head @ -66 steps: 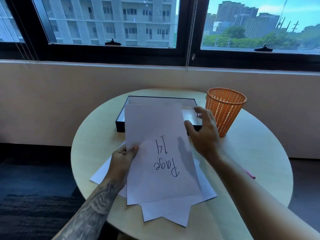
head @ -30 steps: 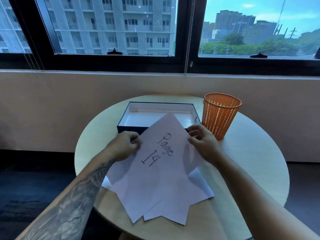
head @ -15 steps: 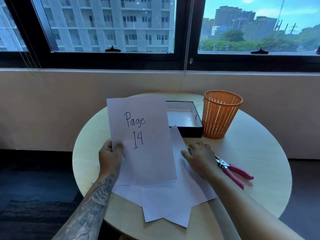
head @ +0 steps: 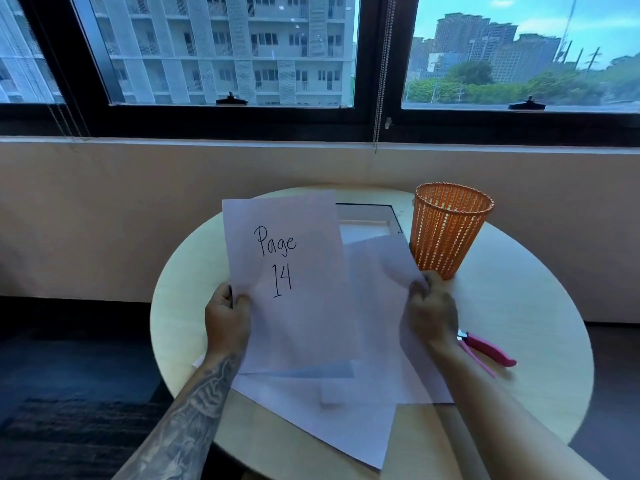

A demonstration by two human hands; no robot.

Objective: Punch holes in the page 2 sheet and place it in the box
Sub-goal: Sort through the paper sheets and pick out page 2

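My left hand (head: 227,315) holds a white sheet marked "Page 14" (head: 291,282) upright by its left edge, above the table. My right hand (head: 431,311) pinches the upper right corner of another white sheet (head: 377,306) and lifts it off the paper pile (head: 329,417); its writing is not visible. The black box (head: 393,216) with a white inside sits at the back of the table, mostly hidden behind the held sheets. The pink-handled hole punch (head: 486,349) lies on the table just right of my right wrist. No page 2 sheet can be made out.
An orange mesh basket (head: 450,230) stands upright right of the box, close behind my right hand. The round light wooden table (head: 533,323) has a wall and a window behind it. Dark floor lies left and right of the table.
The Page 14 sheet was turned the right way up and raised in my left hand. My right hand went from lying flat on the pile to pinching and lifting another sheet's corner.
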